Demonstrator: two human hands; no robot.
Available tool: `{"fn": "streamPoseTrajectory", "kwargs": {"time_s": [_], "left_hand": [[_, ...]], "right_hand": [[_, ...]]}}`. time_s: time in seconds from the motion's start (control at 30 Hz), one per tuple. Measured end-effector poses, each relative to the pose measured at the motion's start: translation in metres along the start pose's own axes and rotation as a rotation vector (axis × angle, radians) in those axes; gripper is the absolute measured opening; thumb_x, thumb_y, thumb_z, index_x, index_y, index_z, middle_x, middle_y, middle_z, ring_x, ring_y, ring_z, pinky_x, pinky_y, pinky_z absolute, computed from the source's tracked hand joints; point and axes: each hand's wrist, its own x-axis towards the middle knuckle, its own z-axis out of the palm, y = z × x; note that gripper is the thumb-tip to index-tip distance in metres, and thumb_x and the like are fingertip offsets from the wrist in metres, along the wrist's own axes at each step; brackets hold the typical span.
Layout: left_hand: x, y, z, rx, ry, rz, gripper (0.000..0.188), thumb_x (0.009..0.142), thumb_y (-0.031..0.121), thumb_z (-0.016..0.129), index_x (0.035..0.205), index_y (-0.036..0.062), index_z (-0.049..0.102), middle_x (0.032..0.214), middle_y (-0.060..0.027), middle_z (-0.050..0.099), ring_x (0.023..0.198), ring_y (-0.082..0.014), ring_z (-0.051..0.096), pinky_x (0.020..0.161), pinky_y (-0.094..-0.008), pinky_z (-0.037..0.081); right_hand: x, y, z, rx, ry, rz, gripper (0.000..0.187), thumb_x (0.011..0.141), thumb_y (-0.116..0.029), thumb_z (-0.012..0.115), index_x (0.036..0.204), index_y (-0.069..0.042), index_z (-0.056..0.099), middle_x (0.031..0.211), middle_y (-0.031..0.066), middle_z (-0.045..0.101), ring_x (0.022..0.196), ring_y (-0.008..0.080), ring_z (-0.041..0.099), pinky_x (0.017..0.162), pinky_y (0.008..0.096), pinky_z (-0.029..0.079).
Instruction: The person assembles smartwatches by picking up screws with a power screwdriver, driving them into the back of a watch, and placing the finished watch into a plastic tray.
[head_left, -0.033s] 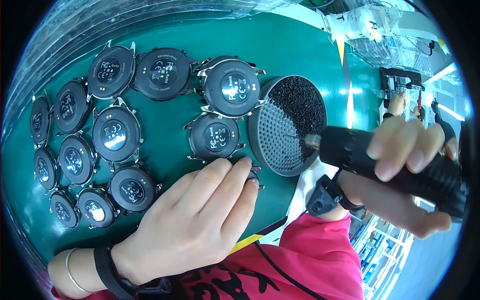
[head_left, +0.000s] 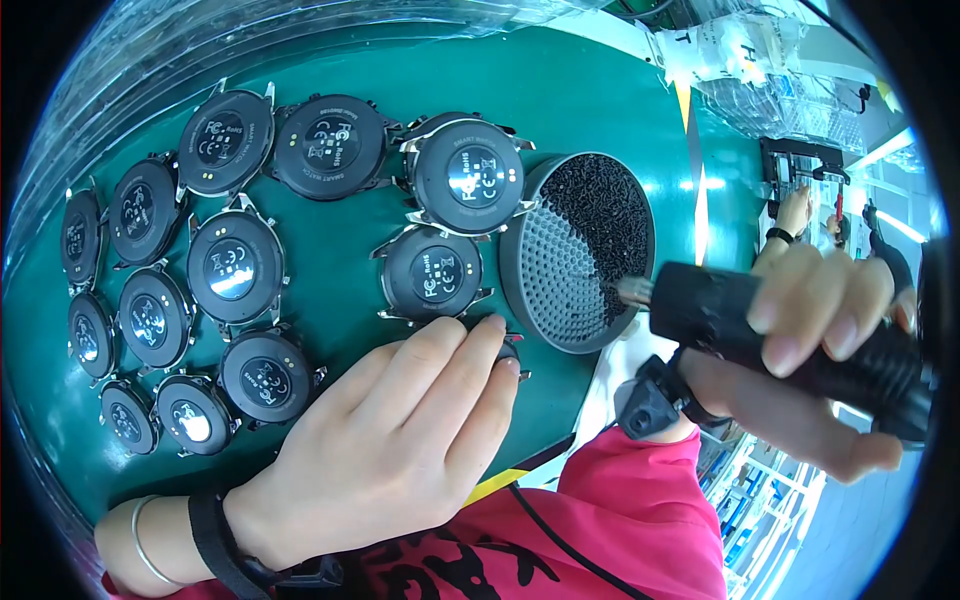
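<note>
My left hand (head_left: 385, 445) lies palm down with its fingers curled over a smartwatch (head_left: 512, 350), of which only a bit of the right edge shows. In my right hand (head_left: 815, 315) is a black electric screwdriver (head_left: 705, 305), held level with its metal tip pointing left. That tip is at the right rim of a round grey dish (head_left: 555, 270) with rows of small holes. Tiny black screws (head_left: 603, 205) heap up in the dish's far right part. Just beyond my left fingers, a smartwatch (head_left: 435, 275) rests back up. Another watch (head_left: 467, 177) overlaps the one beneath it.
Several more strapless smartwatches (head_left: 235, 268) lie back up in rows on the green mat (head_left: 330, 235) at the left. Clear plastic sheeting (head_left: 200, 50) runs along the far edge. At the far right, another person's hand (head_left: 795, 212) shows beside a black device (head_left: 805, 160).
The screwdriver has shifted slightly right, its tip drawn from over the dish's holes toward the rim. My left hand has stayed in place.
</note>
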Motion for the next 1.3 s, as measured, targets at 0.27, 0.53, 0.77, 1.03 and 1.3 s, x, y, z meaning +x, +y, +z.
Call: {"fn": "streamPoseTrajectory", "kwargs": {"time_s": [0.27,0.53,0.77,1.03,1.3], "left_hand": [[-0.003,0.000,0.000,0.007,0.000,-0.009,0.030,0.081,0.009,0.067,0.110,0.0019,0.069,0.124,-0.0153,0.063,0.101,-0.0286,0.061,0.085,-0.0367,0.054],[-0.002,0.001,-0.001,-0.024,0.001,-0.009,0.029,0.080,0.009,0.067,0.109,0.0015,0.069,0.124,-0.0153,0.063,0.103,-0.0289,0.061,0.085,-0.0369,0.055],[-0.004,0.001,0.002,-0.035,0.029,-0.018,0.028,0.081,0.008,0.069,0.108,0.0002,0.068,0.124,-0.0154,0.063,0.104,-0.0297,0.061,0.086,-0.0374,0.055],[-0.004,0.002,0.002,-0.048,0.034,-0.020,0.028,0.081,0.008,0.070,0.108,-0.0004,0.068,0.123,-0.0153,0.063,0.103,-0.0300,0.061,0.085,-0.0378,0.055],[-0.003,0.002,0.002,-0.050,0.028,-0.014,0.027,0.081,0.007,0.069,0.107,-0.0017,0.068,0.123,-0.0165,0.062,0.103,-0.0308,0.060,0.084,-0.0377,0.056]], "right_hand": [[-0.009,-0.010,0.021,0.135,0.112,-0.038,0.079,0.080,-0.058,0.078,0.118,0.001,0.042,0.088,0.0084,0.061,0.057,0.0164,0.066,0.049,0.0225,0.053],[-0.008,0.003,0.051,0.075,0.073,-0.140,0.078,0.082,-0.056,0.079,0.120,0.001,0.041,0.091,0.0105,0.063,0.054,0.0166,0.066,0.048,0.0198,0.053],[-0.002,-0.004,0.043,0.211,-0.120,0.091,0.047,0.092,-0.039,0.055,0.107,0.005,0.052,0.088,0.0222,0.064,0.056,0.0308,0.065,0.050,0.0344,0.057],[0.000,-0.005,0.053,0.362,-0.195,0.207,0.044,0.100,-0.026,0.036,0.091,0.009,0.061,0.083,0.0297,0.066,0.057,0.0419,0.064,0.051,0.0459,0.060],[-0.001,-0.005,0.054,0.378,-0.112,0.205,0.048,0.099,-0.029,0.039,0.084,0.010,0.063,0.077,0.0266,0.065,0.057,0.0394,0.065,0.053,0.0442,0.060]]}}
